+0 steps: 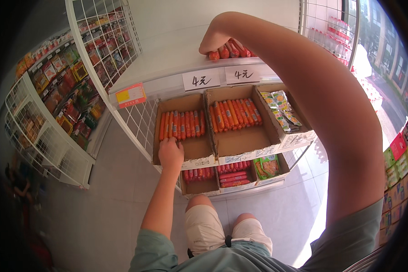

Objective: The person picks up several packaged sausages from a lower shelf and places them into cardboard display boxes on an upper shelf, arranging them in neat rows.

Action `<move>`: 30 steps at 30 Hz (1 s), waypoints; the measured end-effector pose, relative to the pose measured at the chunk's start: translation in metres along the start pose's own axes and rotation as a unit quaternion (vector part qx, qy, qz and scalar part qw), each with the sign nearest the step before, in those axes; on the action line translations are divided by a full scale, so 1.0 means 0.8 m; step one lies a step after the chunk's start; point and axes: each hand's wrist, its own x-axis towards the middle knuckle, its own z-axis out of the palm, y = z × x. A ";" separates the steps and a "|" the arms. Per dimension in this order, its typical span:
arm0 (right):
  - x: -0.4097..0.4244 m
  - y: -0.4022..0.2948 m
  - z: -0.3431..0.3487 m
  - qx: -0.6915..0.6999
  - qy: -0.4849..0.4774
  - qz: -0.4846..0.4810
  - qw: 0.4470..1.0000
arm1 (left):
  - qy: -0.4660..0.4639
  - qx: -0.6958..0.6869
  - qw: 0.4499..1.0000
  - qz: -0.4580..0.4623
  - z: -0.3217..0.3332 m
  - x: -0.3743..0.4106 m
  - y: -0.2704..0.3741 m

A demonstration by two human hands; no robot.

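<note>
My left hand point(171, 152) rests at the lower ends of a row of orange-wrapped sausages point(182, 125) in the left cardboard box point(193, 149); whether its fingers grip one cannot be told. On the upper white shelf point(170, 57), my right hand point(212, 42) is bent down beside several red-wrapped sausages point(234, 49). Its fingers are mostly hidden behind the wrist. A second cardboard box point(244, 139) holds another row of orange sausages point(236, 114). Small snack packets point(280, 105) lie in the third box, partly behind my right arm.
Handwritten price cards point(201, 81) and a red-yellow tag point(131, 96) line the shelf edge. Lower boxes hold pink-red sausages point(233, 178) and green snack bags point(267, 166). White wire side panels point(129, 125) flank the rack. Packed shelves point(66, 81) stand left, stacked cartons point(397, 197) right.
</note>
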 end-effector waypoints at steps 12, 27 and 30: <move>0.002 -0.001 0.019 -0.203 0.051 0.033 0.977 | -0.036 -0.011 0.999 -0.006 -0.003 0.000 -0.004; -0.163 0.043 -0.008 0.388 0.304 0.077 0.866 | -0.004 -0.095 0.995 0.025 0.003 0.001 0.010; -0.187 -0.025 0.065 0.566 0.345 -0.063 0.746 | -0.015 -0.128 0.992 0.010 -0.010 -0.005 -0.022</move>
